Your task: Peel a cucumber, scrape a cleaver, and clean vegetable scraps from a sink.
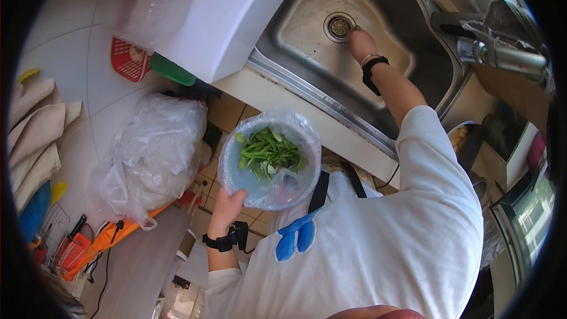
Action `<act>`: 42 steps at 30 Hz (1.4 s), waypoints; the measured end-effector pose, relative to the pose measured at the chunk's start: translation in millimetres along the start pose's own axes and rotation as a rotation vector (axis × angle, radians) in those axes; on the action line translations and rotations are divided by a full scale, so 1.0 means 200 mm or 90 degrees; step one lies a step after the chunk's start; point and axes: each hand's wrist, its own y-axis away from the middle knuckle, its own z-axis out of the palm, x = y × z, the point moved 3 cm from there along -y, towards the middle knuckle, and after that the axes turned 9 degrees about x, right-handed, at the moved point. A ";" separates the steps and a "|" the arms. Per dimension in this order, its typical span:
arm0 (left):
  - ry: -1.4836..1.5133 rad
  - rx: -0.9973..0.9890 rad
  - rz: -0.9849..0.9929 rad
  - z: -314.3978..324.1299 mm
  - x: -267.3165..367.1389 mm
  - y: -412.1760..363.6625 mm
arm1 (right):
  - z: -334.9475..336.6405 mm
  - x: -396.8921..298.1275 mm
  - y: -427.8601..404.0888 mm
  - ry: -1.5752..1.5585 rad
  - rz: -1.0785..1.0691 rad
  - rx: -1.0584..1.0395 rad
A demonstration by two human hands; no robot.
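My left hand (227, 207) grips the rim of a round waste bin (225, 159) lined with clear plastic film. Green vegetable stems and leaf scraps (270, 150) lie inside, with a few pale bits among them. The bin is held in front of my body, beside the counter edge. My right hand (362, 43) reaches down into the stainless steel sink (305, 31), its fingertips at the rim of the drain strainer (339, 27). Those fingertips are mostly hidden by the hand, so whether they pinch anything is unclear.
A chrome faucet (500, 57) juts over the sink's right side. The counter's front edge (310, 110) runs between bin and sink. A large white appliance or panel (221, 13) rises left of the sink. A bulging plastic bag (150, 141) and a red basket (128, 60) are at left.
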 end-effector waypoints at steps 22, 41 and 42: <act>-0.001 -0.055 0.054 0.00 -0.04 -0.06 | -0.85 -0.80 0.63 -0.687 -0.156 -0.062; 0.095 -0.014 0.064 -0.11 -0.81 -0.52 | -0.20 -1.72 1.35 -0.287 -0.354 -0.228; 0.137 -0.009 0.043 -0.11 -0.87 -0.56 | -0.20 -1.73 1.35 -0.325 -0.343 -0.194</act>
